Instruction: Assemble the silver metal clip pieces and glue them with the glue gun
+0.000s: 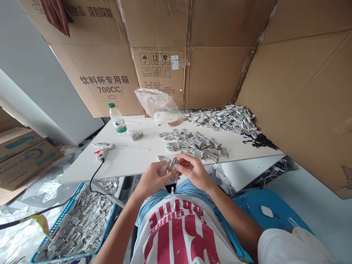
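pinching a small metal piece (174,162) between the fingertips of left hand (154,176) and right hand (194,171), at the near edge of a white table (132,161). perhaps also holding something pale (162,169) in the left one, too small to tell. facing a loose pile of metal pieces (198,143), with glue gun (104,150) and bottle (118,120) off left.

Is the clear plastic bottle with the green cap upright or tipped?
Upright: the clear plastic bottle stands on the flat white table, green cap uppermost.
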Tool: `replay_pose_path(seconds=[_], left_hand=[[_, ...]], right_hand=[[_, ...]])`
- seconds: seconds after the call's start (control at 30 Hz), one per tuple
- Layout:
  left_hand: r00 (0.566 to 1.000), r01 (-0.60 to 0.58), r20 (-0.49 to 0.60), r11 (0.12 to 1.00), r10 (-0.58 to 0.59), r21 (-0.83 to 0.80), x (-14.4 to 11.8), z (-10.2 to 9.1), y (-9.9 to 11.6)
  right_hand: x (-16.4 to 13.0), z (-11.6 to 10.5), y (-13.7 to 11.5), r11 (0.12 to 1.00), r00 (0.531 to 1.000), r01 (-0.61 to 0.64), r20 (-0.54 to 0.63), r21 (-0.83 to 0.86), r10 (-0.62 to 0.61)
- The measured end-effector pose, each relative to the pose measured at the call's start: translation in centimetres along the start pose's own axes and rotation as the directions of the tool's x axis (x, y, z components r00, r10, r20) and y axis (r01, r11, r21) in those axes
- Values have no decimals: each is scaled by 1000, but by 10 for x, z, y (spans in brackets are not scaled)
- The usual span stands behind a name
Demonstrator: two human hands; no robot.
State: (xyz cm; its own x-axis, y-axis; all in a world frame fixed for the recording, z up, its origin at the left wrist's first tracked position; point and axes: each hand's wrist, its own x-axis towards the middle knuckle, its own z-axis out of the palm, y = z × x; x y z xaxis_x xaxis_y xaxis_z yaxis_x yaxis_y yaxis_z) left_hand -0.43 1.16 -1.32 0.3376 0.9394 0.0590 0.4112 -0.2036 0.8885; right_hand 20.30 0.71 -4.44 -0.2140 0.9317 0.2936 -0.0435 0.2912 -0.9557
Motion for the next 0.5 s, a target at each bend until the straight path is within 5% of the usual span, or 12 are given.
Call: replay_pose_path(seconds=[0.2, 0.5], left_hand=[[993, 3, -114, 994, -15, -106, 2, -2, -1], [980, 24, -187, 968, -72, -249, 3, 3, 0]], right_hand=[[-5, 11, -4, 963, 980, 168, -72, -211, -186], [-10, 26, 8, 686, 856, 420, 10, -594, -516]])
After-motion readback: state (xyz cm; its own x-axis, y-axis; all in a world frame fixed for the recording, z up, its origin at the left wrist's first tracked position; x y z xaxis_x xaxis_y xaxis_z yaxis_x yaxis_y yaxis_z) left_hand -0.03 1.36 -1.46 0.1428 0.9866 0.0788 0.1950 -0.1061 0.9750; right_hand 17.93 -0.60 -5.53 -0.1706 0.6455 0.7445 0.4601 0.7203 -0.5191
